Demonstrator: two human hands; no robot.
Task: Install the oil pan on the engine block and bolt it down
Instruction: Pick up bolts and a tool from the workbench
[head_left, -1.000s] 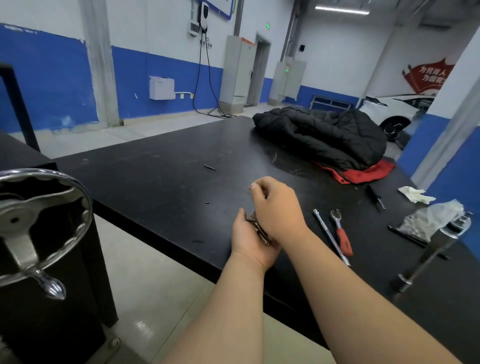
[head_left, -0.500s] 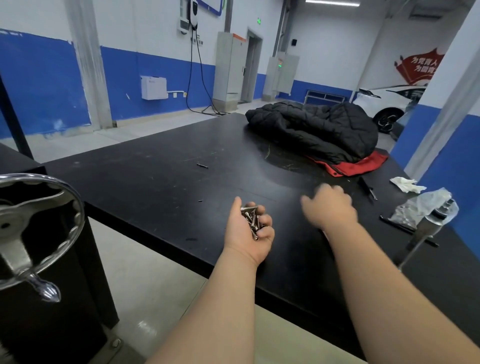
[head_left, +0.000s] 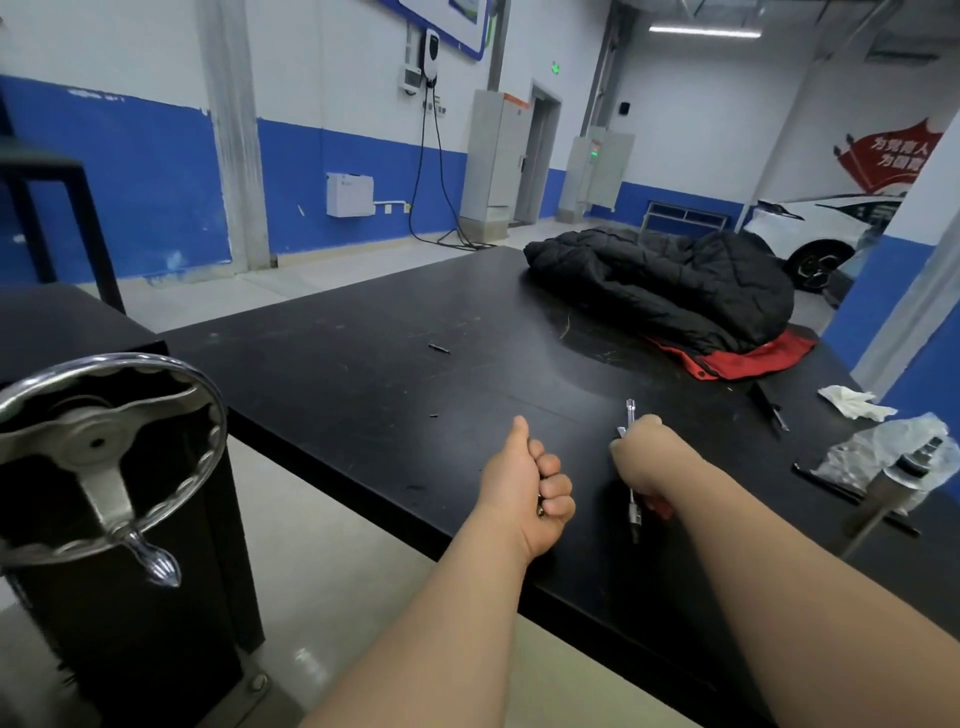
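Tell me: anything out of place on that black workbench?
A black padded jacket with red lining lies heaped on the far end of the workbench, odd in a workshop. A crumpled white rag and plastic bag litter the right edge, and one small dark piece lies alone mid-bench. Nothing looks spilled or broken.

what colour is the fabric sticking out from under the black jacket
Red. The fabric shows best in the head view, at the near right edge of the jacket.
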